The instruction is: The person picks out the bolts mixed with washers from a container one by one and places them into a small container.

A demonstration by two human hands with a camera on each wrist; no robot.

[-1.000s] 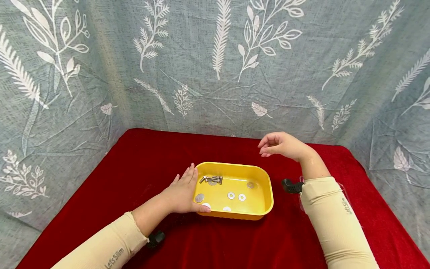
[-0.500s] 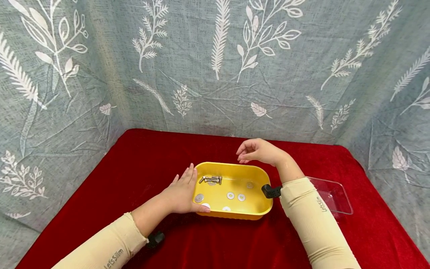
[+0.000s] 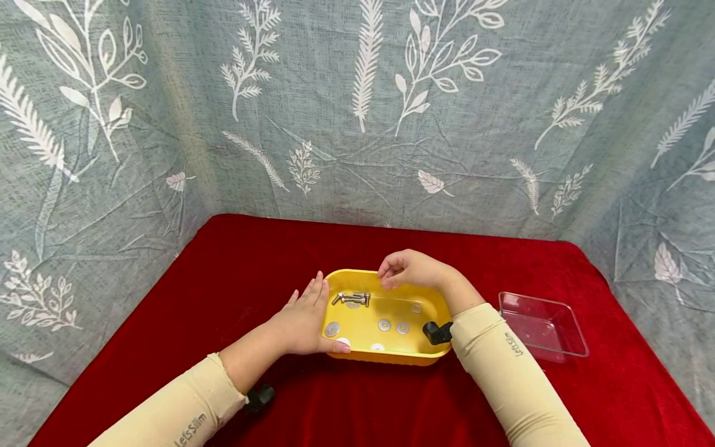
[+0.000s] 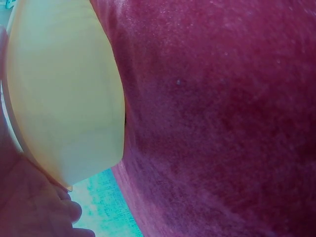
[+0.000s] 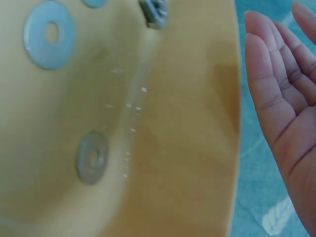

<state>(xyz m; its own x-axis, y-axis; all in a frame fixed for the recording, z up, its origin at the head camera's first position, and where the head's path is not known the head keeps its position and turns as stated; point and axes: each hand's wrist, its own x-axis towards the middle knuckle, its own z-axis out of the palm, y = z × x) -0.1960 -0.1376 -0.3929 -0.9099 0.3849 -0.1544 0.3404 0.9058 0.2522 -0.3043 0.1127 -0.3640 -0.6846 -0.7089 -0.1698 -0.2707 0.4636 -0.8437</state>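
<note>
A yellow tray (image 3: pixel 385 357) with rounded corners stands on the red cloth. In it, a small heap of metal bolts (image 3: pixel 354 299) lies by the far left corner, and several flat washers (image 3: pixel 384 325) are scattered over the floor. My left hand (image 3: pixel 301 320) rests against the tray's left side, fingers straight, thumb on the near rim. Over the far rim hovers my right hand (image 3: pixel 413 270), its fingers loosely bent and nothing visible between them. The right wrist view shows that hand (image 5: pixel 286 98) just outside the yellow wall (image 5: pixel 187 113), with a washer (image 5: pixel 93 158) inside.
To the right of the tray stands a clear plastic box (image 3: pixel 544 332). Red cloth (image 3: pixel 234 279) covers the table, and a grey-blue leaf-patterned curtain (image 3: pixel 335 124) hangs behind and at the sides. Both wrists carry small black cameras (image 3: pixel 437 333).
My right hand has moved left and toward me, from beyond the tray's right end to its far rim. That uncovers the clear box. The left hand and tray have stayed put.
</note>
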